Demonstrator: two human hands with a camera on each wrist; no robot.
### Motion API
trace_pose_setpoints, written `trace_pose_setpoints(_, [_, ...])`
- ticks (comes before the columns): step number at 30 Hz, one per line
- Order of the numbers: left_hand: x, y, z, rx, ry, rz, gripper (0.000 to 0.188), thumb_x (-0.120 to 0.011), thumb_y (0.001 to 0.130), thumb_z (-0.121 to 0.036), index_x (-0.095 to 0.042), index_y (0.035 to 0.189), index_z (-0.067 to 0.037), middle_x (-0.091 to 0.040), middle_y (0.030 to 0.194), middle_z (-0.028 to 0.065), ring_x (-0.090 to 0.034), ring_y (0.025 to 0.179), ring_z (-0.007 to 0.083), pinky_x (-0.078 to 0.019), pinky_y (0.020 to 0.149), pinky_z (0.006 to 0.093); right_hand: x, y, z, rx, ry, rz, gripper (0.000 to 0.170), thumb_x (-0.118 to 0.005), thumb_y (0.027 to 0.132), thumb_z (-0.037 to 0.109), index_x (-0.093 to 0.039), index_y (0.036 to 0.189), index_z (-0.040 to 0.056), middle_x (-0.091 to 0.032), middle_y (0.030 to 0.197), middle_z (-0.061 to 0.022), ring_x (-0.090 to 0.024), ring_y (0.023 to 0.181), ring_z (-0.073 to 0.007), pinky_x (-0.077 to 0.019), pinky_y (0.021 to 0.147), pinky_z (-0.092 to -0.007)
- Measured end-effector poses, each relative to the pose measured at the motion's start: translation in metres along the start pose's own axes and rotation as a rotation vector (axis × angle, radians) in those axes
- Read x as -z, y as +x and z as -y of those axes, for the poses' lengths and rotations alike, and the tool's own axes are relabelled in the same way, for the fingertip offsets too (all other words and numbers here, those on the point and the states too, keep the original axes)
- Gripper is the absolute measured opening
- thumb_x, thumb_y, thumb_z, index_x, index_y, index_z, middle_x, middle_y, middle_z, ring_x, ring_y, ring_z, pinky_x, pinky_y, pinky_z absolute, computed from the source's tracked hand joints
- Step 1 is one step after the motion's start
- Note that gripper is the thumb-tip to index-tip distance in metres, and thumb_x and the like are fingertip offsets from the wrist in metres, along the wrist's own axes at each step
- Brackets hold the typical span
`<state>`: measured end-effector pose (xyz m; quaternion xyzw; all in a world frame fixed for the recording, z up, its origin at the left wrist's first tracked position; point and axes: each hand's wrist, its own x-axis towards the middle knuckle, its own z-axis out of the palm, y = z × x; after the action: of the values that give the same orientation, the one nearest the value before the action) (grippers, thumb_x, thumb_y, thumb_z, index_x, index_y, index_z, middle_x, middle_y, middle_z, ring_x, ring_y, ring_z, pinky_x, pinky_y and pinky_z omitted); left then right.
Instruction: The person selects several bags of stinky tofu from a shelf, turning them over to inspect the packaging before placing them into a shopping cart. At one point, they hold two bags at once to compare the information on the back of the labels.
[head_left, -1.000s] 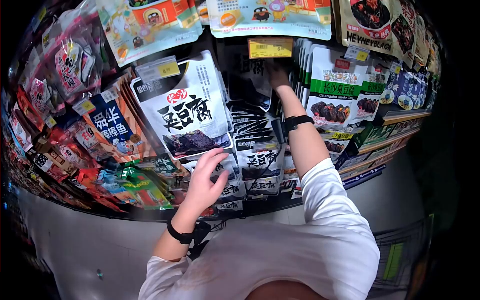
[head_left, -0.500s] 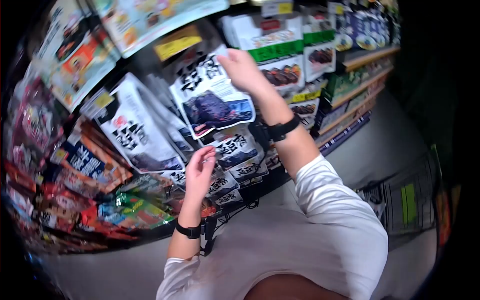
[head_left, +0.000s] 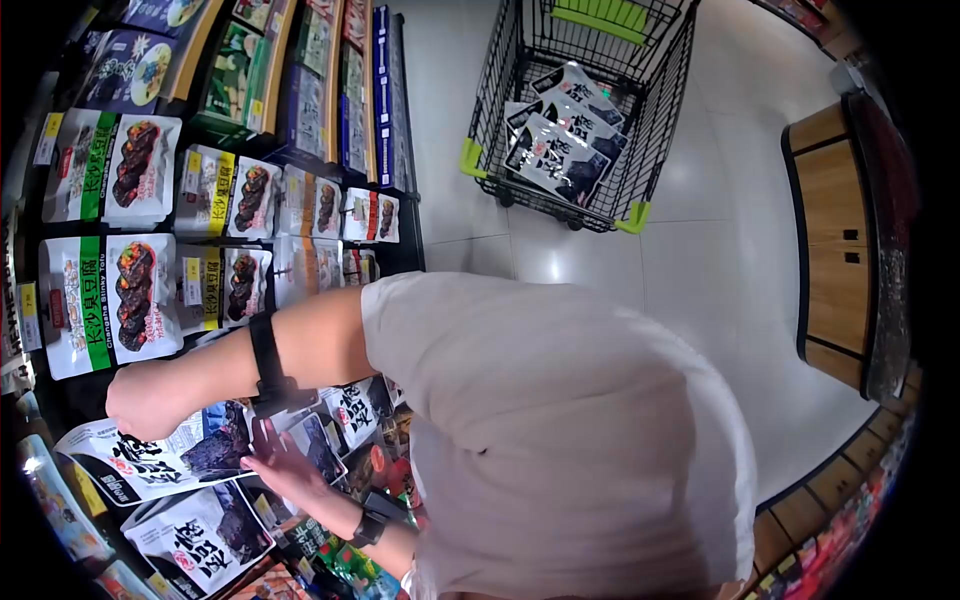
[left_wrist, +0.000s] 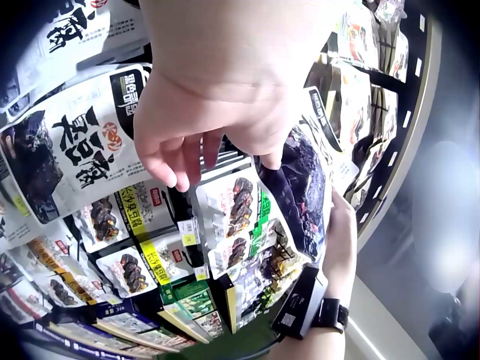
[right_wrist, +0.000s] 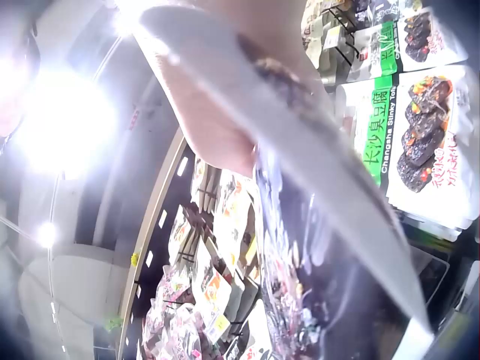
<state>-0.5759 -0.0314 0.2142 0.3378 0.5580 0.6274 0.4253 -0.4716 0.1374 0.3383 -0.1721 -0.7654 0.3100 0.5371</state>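
My right hand (head_left: pixel 155 400) grips the upper end of a white and black stinky tofu pouch (head_left: pixel 140 465), beside the shelf in the head view. In the left wrist view the pouch's dark food picture (left_wrist: pixel 304 191) hangs below the right hand (left_wrist: pixel 341 232). The pouch looms large and blurred in the right wrist view. Close to its lower end is my left hand (head_left: pixel 290 475), fingers loosely bent and holding nothing. A matching pouch (head_left: pixel 200 540) hangs just beside it.
A black wire shopping cart (head_left: pixel 632 215) with green corners stands behind on the tiled floor, several similar pouches (head_left: pixel 565 155) inside. Green-banded tofu pouches (head_left: pixel 110 305) hang beyond my right hand. A wood-panelled counter (head_left: pixel 830 250) stands across the aisle.
My right hand has drawn a pouch out from behind the yellow price tag and still holds it. The head view has swung right, bringing the cart into full sight. The left hand stays near the pouches.
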Motion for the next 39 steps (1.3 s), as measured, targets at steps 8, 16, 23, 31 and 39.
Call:
trace_pose_setpoints(8, [-0.015, -0.094, 0.063, 0.03, -0.25, 0.273, 0.048, -0.046, 0.09, -0.045, -0.049, 0.109, -0.001, -0.055, 0.11, 0.0104, -0.05, 0.11, 0.026, -0.0451, 0.083, 0.0327, 0.078, -0.144, 0.036, -0.178, 0.294, -0.181, 0.025, -0.054, 0.079, 0.019, -0.06, 0.073, -0.0035, -0.058, 0.063, -0.0199, -0.058, 0.057, -0.0278, -0.0446, 0.056, -0.0386])
trace_pose_setpoints(16, [-0.094, -0.203, 0.112, 0.151, -0.433, 0.212, 0.037, -0.052, 0.089, -0.027, -0.052, 0.114, 0.0, -0.057, 0.113, 0.0132, -0.054, 0.103, 0.0255, -0.0409, 0.092, 0.0411, 0.123, -0.311, 0.05, -0.645, 0.811, -0.414, 0.029, -0.052, 0.089, 0.017, -0.057, 0.108, -0.0034, -0.064, 0.094, -0.0074, -0.059, 0.078, -0.0119, -0.0466, 0.07, -0.0275])
trace_pose_setpoints(23, [-0.149, -0.244, 0.107, 0.243, -0.542, 0.145, 0.041, -0.053, 0.085, -0.015, -0.045, 0.119, 0.005, -0.053, 0.117, 0.015, -0.052, 0.107, 0.0269, -0.0419, 0.092, 0.0415, 0.212, -0.387, 0.082, -0.772, 1.159, -0.261, 0.03, -0.051, 0.09, 0.02, -0.053, 0.113, 0.0002, -0.061, 0.103, -0.0082, -0.061, 0.091, -0.017, -0.05, 0.078, -0.0325])
trace_pose_setpoints(31, [-0.219, -0.278, 0.152, 0.303, -0.427, 0.116, 0.034, -0.052, 0.087, -0.021, -0.053, 0.113, 0.0, -0.06, 0.109, 0.0118, -0.057, 0.099, 0.0258, -0.0433, 0.089, 0.0415, 0.454, -0.492, -0.03, -1.022, 0.195, -0.331, 0.03, -0.055, 0.085, 0.03, -0.065, 0.092, 0.0024, -0.065, 0.087, -0.0054, -0.059, 0.073, -0.0115, -0.048, 0.066, -0.0257])
trace_pose_setpoints(39, [-0.399, -0.32, 0.205, 0.342, -0.491, -0.131, 0.037, -0.048, 0.09, -0.016, -0.044, 0.124, -0.002, -0.052, 0.121, 0.0111, -0.05, 0.11, 0.0244, -0.0428, 0.088, 0.0405, 0.715, -0.592, -0.145, -0.85, -0.414, -0.536, 0.037, -0.061, 0.081, 0.027, -0.058, 0.112, 0.0064, -0.061, 0.101, -0.0119, -0.057, 0.09, -0.0175, -0.0448, 0.079, -0.0273])
